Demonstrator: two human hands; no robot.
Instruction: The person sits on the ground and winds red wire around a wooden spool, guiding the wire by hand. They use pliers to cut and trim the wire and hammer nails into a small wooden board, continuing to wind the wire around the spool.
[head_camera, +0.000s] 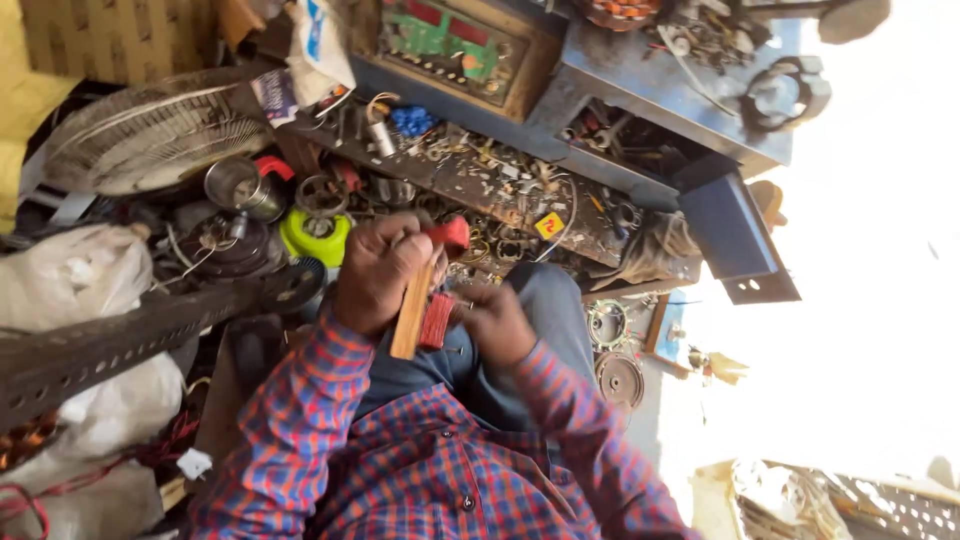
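Checked red-and-blue shirt sleeves (330, 440) fill the foreground, both forearms rising from them toward the middle of the view. Left hand (378, 272): fingers clenched around a flat wooden stick (411, 312), which runs down out of the fist and ends above the lap; a red block (449, 233) sits at the stick's upper end, just past the knuckles. Red wire coil (436, 320): lies against the stick's right side, between the two hands. Right hand (495, 322): fingers curled at the coil's right edge, touching it; whether they pinch it cannot be told. Surroundings, left to right: white sacks (70, 275), perforated metal bar (120, 345), fan guard (150, 130), metal cup (240, 187), yellow-green round part (315, 235), cluttered worktop (500, 190) strewn with small metal parts directly behind the hands, blue metal cabinet (660, 90), round motor plates (618, 378) on the floor.
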